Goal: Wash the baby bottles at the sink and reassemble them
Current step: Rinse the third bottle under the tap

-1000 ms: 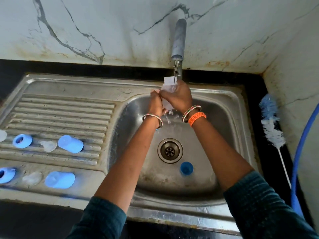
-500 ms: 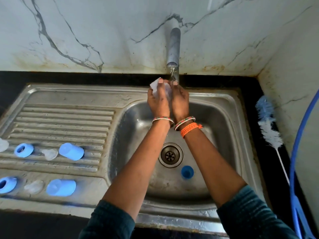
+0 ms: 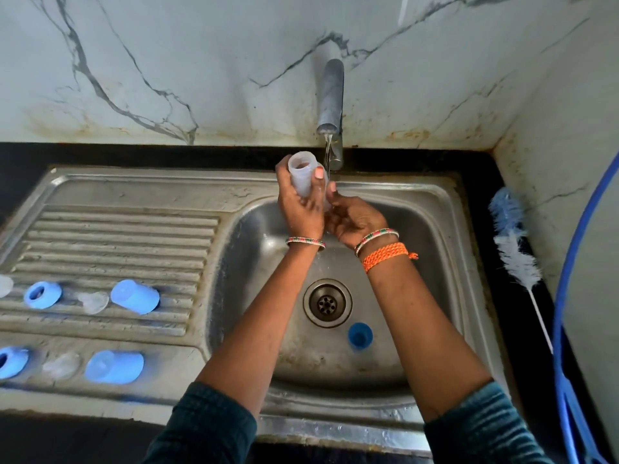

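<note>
Upper centre of frame: clear bottle (image 3: 303, 174) held just left of the tap (image 3: 330, 98) stream, mouth tilted up-left. Left hand (image 3: 299, 209) wraps its body — fingers curled round it. Right hand (image 3: 351, 217) touches the bottle's lower end; whether it grips, cannot tell. Blue cap (image 3: 360, 335) lies in the sink (image 3: 445, 229) basin, lower right of the drain (image 3: 327, 303).
</note>
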The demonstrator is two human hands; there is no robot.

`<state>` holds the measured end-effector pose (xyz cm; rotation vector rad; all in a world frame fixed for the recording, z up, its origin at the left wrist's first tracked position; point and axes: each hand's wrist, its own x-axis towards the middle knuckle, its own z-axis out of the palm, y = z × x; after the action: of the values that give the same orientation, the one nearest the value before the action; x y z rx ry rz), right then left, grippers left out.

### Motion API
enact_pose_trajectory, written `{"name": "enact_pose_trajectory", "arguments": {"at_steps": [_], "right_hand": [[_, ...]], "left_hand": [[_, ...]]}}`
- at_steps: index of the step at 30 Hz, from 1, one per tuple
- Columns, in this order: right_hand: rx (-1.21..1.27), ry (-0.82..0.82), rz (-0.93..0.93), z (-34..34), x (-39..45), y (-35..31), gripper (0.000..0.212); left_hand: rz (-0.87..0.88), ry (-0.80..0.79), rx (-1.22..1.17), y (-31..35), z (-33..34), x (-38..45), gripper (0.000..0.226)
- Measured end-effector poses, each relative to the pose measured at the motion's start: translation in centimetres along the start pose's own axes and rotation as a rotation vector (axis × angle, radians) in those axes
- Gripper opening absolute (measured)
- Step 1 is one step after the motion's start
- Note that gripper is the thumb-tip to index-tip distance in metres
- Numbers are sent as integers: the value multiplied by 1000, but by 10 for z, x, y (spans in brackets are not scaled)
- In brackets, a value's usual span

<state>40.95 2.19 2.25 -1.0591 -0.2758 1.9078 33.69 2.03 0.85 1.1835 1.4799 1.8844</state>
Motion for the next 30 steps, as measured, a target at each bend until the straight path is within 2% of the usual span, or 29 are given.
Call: {"name": "enact_pose_trajectory", "arguments": {"at_steps": [5,7,10,12,13,17,20,24,26,28,30], "right_hand": [[-135,81,64,-18,2,8,17],[-83,115,65,-20,2,7,15],[-55,199,-55,-14,6,7,13],[-129,163,-168,-9,8,10,14],[-219,122,-228,-9,8,11,19],[-668,-80,-489,-15,10,17,36],[-822,23,-693,-19,13,13,33],[-989,116,-797,-16,15,4,18],[-1138,130,-834,-12,13,5,19],[-1176,169,-787,-13,10,2,22],[-1253,191,-596,-20,8,-7,17]], "left_hand": [[5,-108,-38,-7,-4,-9,31],[-80,-161,-38,-10,-4,-11,31],[-452,-46,-196,-18,-3,-7,41],[-736,13,-452,-28,-7,0,48],[-833,-7,-556,-31,-9,2,52],[-1051,26,-719,-28,-17,10,54],[-1176,33,-707,-20,-17,11,53],[-1248,-16,-669,-17,-10,9,31],[-1245,-78,-576,-17,-6,11,27],[-1222,-133,-528,-19,-8,13,31],[-1105,-209,-463,-26,-15,17,21]]}}
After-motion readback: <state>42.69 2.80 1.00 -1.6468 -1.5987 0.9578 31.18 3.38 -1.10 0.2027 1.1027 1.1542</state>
